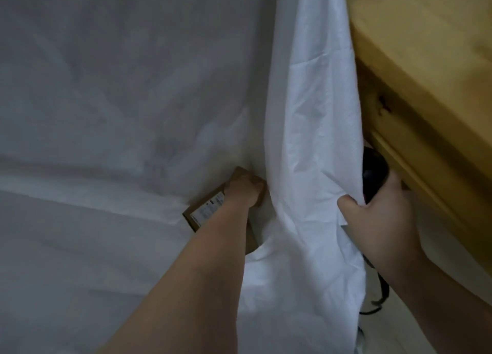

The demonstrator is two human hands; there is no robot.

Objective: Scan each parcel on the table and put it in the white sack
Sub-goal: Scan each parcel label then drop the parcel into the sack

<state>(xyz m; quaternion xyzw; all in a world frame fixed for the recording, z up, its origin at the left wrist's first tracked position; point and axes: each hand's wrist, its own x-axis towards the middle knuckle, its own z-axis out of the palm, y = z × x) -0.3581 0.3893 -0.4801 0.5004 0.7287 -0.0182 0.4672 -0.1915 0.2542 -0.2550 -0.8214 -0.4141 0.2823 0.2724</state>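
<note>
View looking down into a white sack (306, 114), whose pale, creased cloth fills most of the scene. The sack's near edge hangs as a bright fold down the middle.

The left hand (245, 191) reaches into the sack's open mouth, just left of that fold. Its fingers are curled tight round a small brown cardboard parcel (205, 212). The parcel is inside the sack, tilted, with a white printed label (207, 208) facing up; the print is too blurred to read.

The right hand (380, 220) is at the sack's right edge. Its fingers are closed on a bunch of the sack's cloth, pulling the fold aside. The same hand also grips a black barcode scanner (372, 172), whose head sticks up above the thumb. A black cable (380, 292) trails down from under this hand, along the sack's right side.

A light wooden table (426, 74) stands just right of the sack, its edge close to the scanner.
</note>
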